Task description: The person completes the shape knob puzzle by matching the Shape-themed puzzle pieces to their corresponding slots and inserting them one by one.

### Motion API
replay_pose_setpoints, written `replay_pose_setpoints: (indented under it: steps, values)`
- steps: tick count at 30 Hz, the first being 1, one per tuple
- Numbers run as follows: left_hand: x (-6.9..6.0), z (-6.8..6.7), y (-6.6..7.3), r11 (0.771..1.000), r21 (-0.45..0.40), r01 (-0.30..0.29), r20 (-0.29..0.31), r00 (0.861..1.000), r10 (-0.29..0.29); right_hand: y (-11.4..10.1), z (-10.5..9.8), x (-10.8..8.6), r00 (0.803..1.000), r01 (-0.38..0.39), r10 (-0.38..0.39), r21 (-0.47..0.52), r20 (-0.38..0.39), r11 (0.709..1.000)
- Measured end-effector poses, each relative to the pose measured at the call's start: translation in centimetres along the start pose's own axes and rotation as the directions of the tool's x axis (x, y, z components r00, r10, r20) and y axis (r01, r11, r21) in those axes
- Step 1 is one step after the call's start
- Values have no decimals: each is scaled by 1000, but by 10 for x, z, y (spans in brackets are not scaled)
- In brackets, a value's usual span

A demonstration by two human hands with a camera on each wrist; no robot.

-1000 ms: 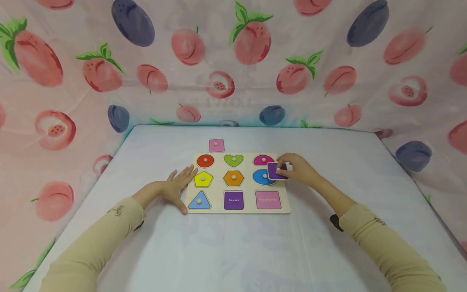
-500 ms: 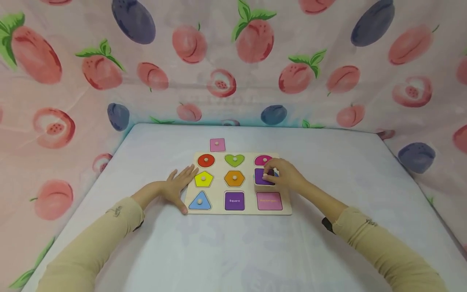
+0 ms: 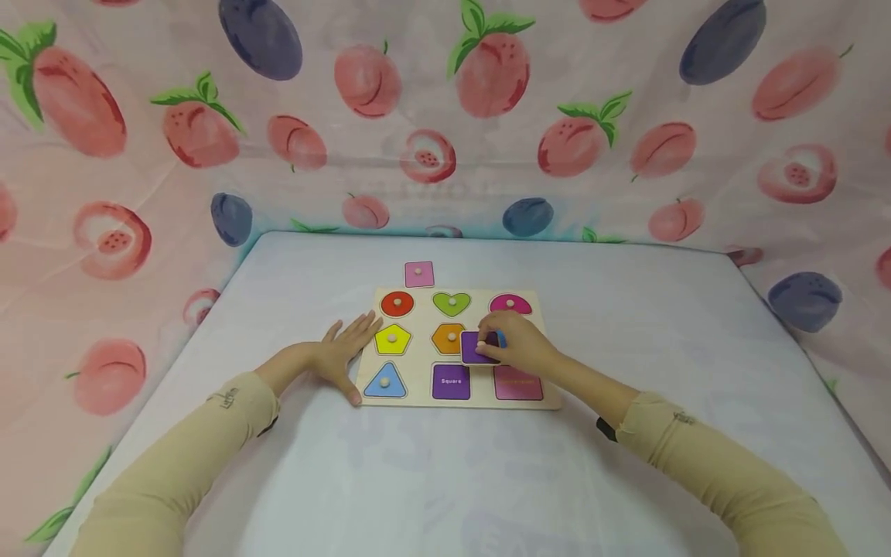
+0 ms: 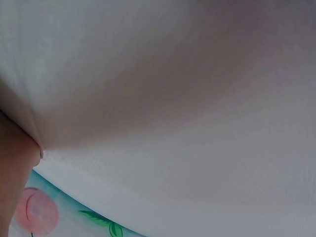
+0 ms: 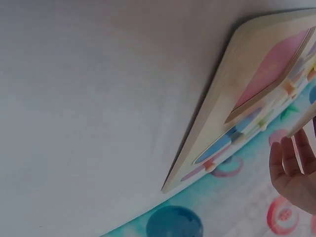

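Observation:
My right hand [image 3: 520, 342] pinches the small knob of a purple square puzzle piece [image 3: 470, 354], held above the wooden shape board [image 3: 421, 387] near the orange hexagon [image 3: 447, 338]. Just in front of the piece lies the purple slot marked "Square" [image 3: 451, 382]; a pink rectangle slot [image 3: 518, 384] is to its right, partly under the hand's shadow. My left hand [image 3: 339, 360] rests with spread fingers along the board's left edge. In the right wrist view, fingers [image 5: 291, 170] reach under the raised piece, beside the tilted-looking board [image 5: 217, 118].
A pink knobbed piece [image 3: 419, 274] lies on the white table [image 3: 445, 480] behind the board. Red circle [image 3: 397, 304], green heart [image 3: 452, 304], yellow pentagon [image 3: 393, 339] and light blue triangle [image 3: 385, 381] pieces sit in their slots. A fruit-print cloth [image 3: 431, 93] hangs around the table.
My right hand has carried the purple square piece leftward and slightly nearer, from over the blue oval to beside the orange hexagon. The left hand has stayed at the board's edge.

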State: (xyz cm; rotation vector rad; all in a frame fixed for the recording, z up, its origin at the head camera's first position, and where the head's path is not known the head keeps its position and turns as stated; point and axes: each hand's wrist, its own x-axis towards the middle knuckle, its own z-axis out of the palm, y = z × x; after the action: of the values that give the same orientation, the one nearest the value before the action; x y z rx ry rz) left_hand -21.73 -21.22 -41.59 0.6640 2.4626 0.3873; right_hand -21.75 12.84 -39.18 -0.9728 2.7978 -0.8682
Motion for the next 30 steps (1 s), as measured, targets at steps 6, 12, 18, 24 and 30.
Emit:
replay_pose_setpoints:
  steps: [6, 12, 18, 24, 30]
  values:
    - [-1, -1, 2, 1000, -9, -6, 1, 1000, 6, -12, 6, 4, 1000, 17, -17, 21, 25, 1000]
    - [-2, -2, 2, 1000, -17, 1, 1, 1000, -1, -20, 17, 9, 998, -21, 26, -79, 52, 997]
    - [-2, -2, 2, 1000, -25, 8, 0, 1000, -8, -28, 25, 10, 999, -14, 18, -85, 42, 996]
    - [-1, -3, 3, 1000, -17, -8, -8, 1000, 8, -36, 31, 12, 995, -50, 57, -81, 78, 995]
    - [-1, -4, 4, 1000, -27, -11, -3, 1000, 11, -42, 35, 9, 993, -84, 88, -56, 75, 995]
